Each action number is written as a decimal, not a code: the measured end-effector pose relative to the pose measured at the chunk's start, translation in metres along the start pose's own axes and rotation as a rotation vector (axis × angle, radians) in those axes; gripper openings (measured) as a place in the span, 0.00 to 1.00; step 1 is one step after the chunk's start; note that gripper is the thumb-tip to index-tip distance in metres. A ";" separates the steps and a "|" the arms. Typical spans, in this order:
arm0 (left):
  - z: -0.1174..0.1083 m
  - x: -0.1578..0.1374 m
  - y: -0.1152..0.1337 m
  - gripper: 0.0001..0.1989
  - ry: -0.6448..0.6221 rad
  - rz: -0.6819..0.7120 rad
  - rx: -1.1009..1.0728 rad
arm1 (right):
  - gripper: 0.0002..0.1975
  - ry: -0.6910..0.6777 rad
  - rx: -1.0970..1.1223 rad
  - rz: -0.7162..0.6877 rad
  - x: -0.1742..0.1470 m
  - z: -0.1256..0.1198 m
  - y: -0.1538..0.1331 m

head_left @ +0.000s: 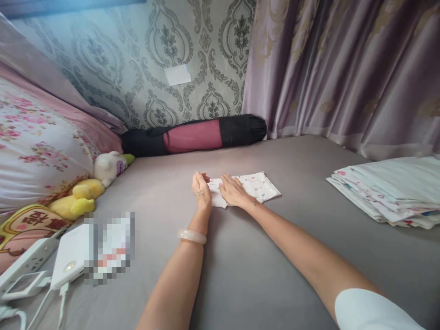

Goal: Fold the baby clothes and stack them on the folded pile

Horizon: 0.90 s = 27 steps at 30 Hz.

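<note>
A folded white cloth with small coloured prints (259,185) lies on the grey bed sheet (275,256). My right hand (234,190) rests flat on top of it, fingers stretched out and palm down. At the cloth's left end my left hand (202,189) stands on its edge, palm turned toward the cloth. Its fingers look extended, though some are partly hidden behind the hand. Whether the cloth is a garment cannot be made out.
To the right sits a stack of folded pale cloths (388,192). A black and pink rolled bag (192,136) lies along the wall. On the left are plush toys (80,197), a power strip (30,259), a white power bank (73,254) with cables, and a blurred item (113,247).
</note>
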<state>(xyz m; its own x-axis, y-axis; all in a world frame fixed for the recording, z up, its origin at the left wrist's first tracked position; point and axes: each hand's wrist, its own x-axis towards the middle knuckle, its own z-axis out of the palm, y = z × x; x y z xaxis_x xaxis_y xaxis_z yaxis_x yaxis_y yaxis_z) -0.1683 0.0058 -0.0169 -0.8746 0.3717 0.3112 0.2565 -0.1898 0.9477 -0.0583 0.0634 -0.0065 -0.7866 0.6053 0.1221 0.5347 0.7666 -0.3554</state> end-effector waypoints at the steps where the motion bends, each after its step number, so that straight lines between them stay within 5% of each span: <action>1: 0.001 -0.001 0.000 0.22 -0.014 0.018 0.017 | 0.29 0.008 -0.009 0.018 -0.001 -0.003 0.004; 7: 0.002 -0.007 0.006 0.18 -0.083 0.067 0.089 | 0.30 0.039 -0.108 0.152 -0.008 -0.006 0.019; 17: 0.005 -0.014 0.009 0.09 -0.230 0.114 0.146 | 0.30 0.045 -0.089 0.157 -0.008 0.001 0.022; 22: 0.008 -0.018 0.000 0.09 -0.393 0.194 0.275 | 0.30 0.024 -0.069 0.138 -0.012 -0.015 0.038; 27: 0.009 -0.026 -0.009 0.14 -0.659 0.413 0.469 | 0.29 0.053 -0.182 0.160 -0.024 -0.021 0.054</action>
<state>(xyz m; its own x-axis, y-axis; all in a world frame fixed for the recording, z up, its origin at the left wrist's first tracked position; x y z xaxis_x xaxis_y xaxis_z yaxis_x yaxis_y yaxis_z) -0.1440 0.0062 -0.0328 -0.3003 0.8278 0.4739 0.7648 -0.0879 0.6383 -0.0042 0.0947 -0.0096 -0.6728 0.7287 0.1278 0.7018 0.6833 -0.2015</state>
